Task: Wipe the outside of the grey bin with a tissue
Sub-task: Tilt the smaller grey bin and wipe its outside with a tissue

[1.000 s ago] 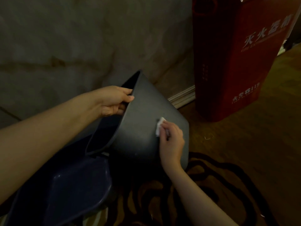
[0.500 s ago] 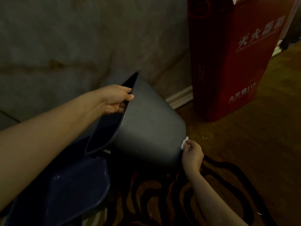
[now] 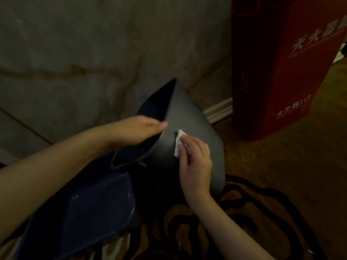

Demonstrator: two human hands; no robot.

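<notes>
Wall and floor frame a red box (image 3: 277, 72) at far right; left of it the grey bin (image 3: 197, 139) tilts on the floor, left hand (image 3: 137, 130) gripping its rim, right hand (image 3: 195, 162) fingers (image 3: 185, 147) pinching a white tissue (image 3: 178, 142) against its outside.

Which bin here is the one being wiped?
Start at the tall red box against the wall. Left of it, the tilted grey plastic bin is held by the left hand. Unlike the dark blue tub below, it has the white tissue pressed on it.
</notes>
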